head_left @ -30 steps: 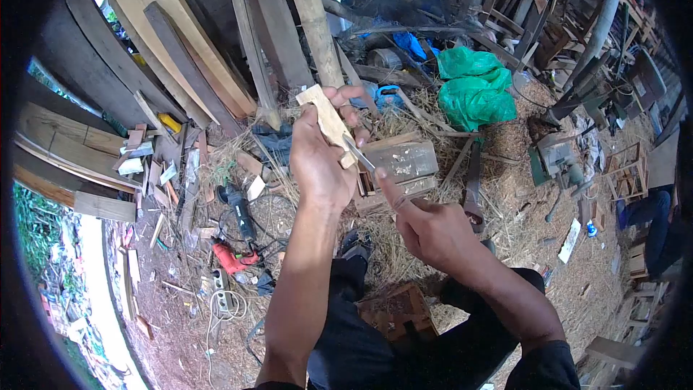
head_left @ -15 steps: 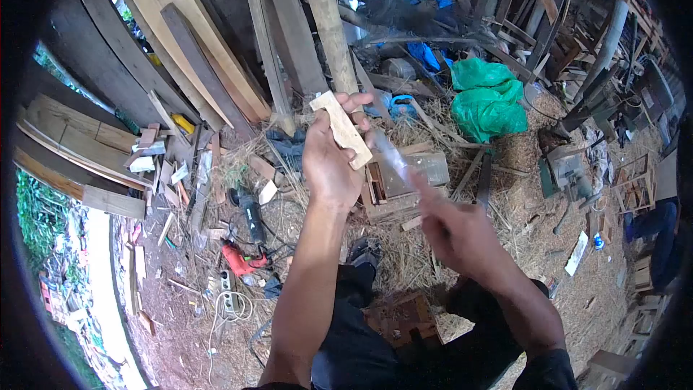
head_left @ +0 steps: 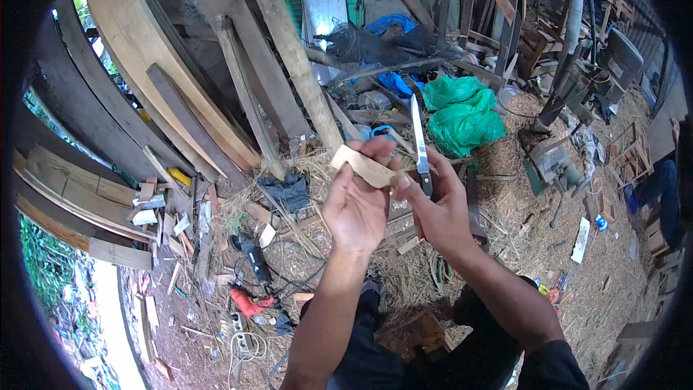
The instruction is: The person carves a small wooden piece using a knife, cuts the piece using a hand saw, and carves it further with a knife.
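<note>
The left hand (head_left: pixel 359 206) grips a small pale rectangular wooden block (head_left: pixel 363 166) between thumb and curled fingers (head_left: pixel 380 149), raised above the ground. Touching it on the right, the right hand (head_left: pixel 439 213) is closed round the handle of a slim steel-bladed knife (head_left: pixel 418 137), blade pointing up. Below lies straw-strewn dirt ground (head_left: pixel 520 245) with a red power drill (head_left: pixel 249 302). Long weathered wooden planks (head_left: pixel 216 87) lean behind, beside crumpled green plastic bags (head_left: pixel 462 112).
</note>
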Tool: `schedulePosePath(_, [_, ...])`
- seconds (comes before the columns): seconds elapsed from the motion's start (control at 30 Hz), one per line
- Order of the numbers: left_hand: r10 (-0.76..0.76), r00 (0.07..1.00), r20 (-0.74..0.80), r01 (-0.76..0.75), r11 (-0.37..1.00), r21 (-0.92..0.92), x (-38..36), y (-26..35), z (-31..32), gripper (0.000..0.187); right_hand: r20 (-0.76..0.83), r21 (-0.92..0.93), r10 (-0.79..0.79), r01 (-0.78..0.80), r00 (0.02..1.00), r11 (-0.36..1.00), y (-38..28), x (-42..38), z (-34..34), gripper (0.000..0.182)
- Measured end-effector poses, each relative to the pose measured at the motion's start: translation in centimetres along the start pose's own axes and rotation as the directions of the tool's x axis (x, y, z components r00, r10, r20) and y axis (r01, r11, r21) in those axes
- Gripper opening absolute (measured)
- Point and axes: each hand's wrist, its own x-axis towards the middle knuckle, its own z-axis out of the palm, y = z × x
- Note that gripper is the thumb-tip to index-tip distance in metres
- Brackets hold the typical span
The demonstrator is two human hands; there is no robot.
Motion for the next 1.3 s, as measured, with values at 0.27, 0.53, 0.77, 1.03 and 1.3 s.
schedulePosePath(0.27, [-0.007, 1.000, -0.004, 0.007, 0.999, 0.040, -0.3, -0.4, 0.1, 0.038, -0.053, -0.101, -0.300, 0.294, 0.953, 0.951, 0.8, -0.4, -1.0, 0.047])
schedulePosePath(0.53, [-0.072, 0.992, 0.104, 0.070, 0.997, 0.020, -0.2, -0.4, -0.4, 0.038, -0.136, -0.019, -0.148, 0.147, 0.979, 0.989, -1.2, 0.7, -4.0, 0.039])
schedulePosePath(0.77, [-0.068, 0.993, 0.093, 0.057, 0.992, 0.113, -0.3, -0.2, -0.4, 0.040, -0.077, -0.137, -0.227, 0.216, 0.971, 0.967, 0.1, 0.9, -5.0, 0.036])
schedulePosePath(1.03, [-0.049, 0.998, 0.034, 0.044, 0.990, 0.134, -0.4, -0.2, -0.4, 0.042, -0.048, -0.106, -0.202, 0.197, 0.978, 0.975, 1.4, 0.1, -3.1, 0.035])
schedulePosePath(1.3, [-0.103, 0.994, 0.041, 0.102, 0.994, 0.026, -0.4, 0.4, -1.2, 0.042, -0.027, -0.069, -0.161, 0.159, 0.987, 0.985, 1.5, 0.0, -2.4, 0.029])
